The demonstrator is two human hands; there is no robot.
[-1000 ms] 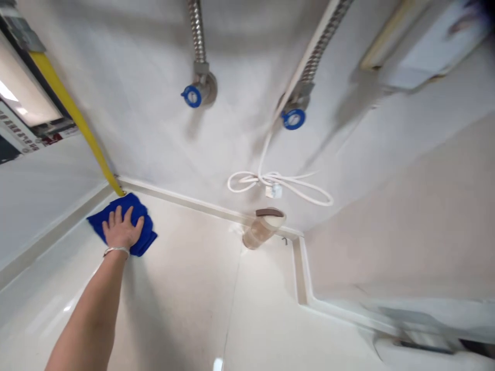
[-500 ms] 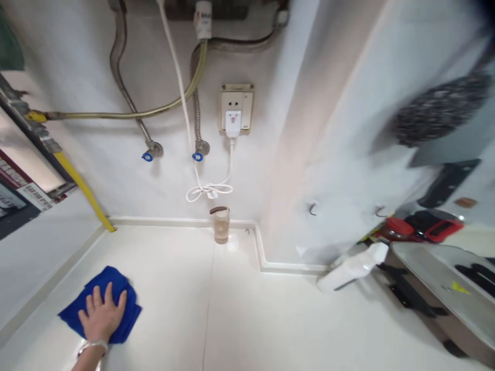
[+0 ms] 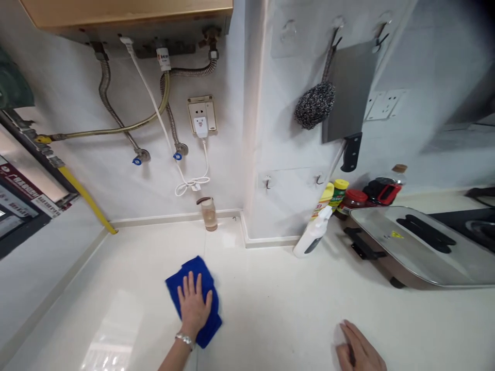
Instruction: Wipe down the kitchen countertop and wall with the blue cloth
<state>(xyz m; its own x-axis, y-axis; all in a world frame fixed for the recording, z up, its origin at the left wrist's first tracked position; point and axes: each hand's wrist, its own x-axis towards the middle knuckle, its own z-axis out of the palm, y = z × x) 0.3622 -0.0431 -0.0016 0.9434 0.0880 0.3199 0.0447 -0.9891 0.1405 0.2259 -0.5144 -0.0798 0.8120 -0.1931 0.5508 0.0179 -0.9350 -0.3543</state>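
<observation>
My left hand (image 3: 193, 304) lies flat with spread fingers on a folded blue cloth (image 3: 209, 330), pressing it against the white countertop (image 3: 266, 319). A metal bracelet (image 3: 184, 339) circles that wrist. At the lower right, my right hand (image 3: 359, 350) is partly in view, low over or on the counter. Its fingers are loosely bent, a gap shows beside the thumb, and no object is visible in it. Beyond the cloth, a glass (image 3: 209, 215) with a brown strip at its rim stands near the back wall.
A white spray bottle (image 3: 311, 237) stands by the wall corner, beside several jars and an electric pan (image 3: 417, 257) with a lid. A cleaver (image 3: 348, 93) and a steel scourer (image 3: 315, 105) hang above. A white cord (image 3: 189, 183) dangles above the glass.
My left hand and the blue cloth have moved to the right across the counter. My right hand has come into view at the lower right. The camera has turned right.
</observation>
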